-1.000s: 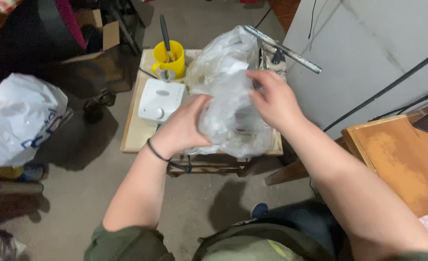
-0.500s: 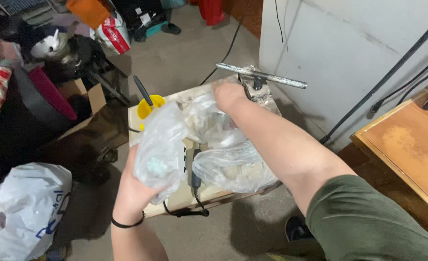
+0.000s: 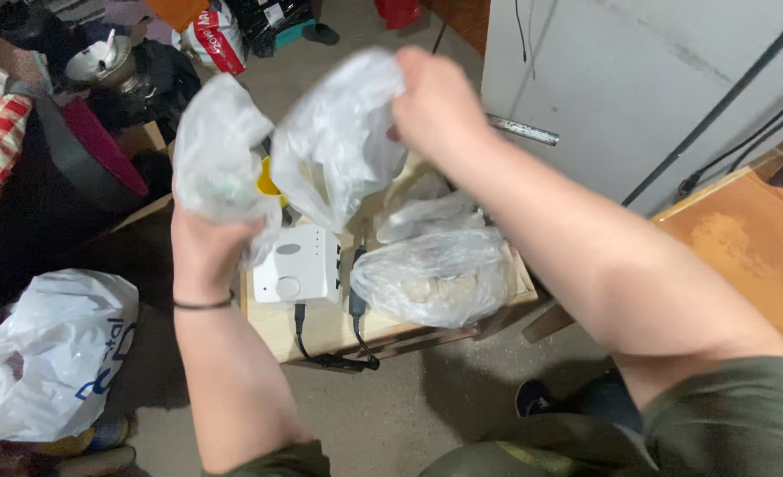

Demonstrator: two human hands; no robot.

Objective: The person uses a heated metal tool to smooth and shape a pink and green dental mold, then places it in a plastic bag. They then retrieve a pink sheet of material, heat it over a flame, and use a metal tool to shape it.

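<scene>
Item: two clear plastic bags, both lifted above the low wooden table (image 3: pixel 321 331).

Left hand (image 3: pixel 208 252): closed around the neck of the smaller bag (image 3: pixel 217 155), which stands up from the fist.

Right hand (image 3: pixel 436 102): clenched on the top edge of the larger bag (image 3: pixel 334 141), which hangs down and leftward from it, long axis slanting toward the left hand.

The two bags sit just beside each other (touching or not cannot be told through the blur).

Below, on the table: white device (image 3: pixel 299 265) with black cables, two more filled clear bags (image 3: pixel 431 274), yellow cup (image 3: pixel 269 181) mostly hidden.

Floor, left: white carrier bag (image 3: pixel 47 349).
</scene>
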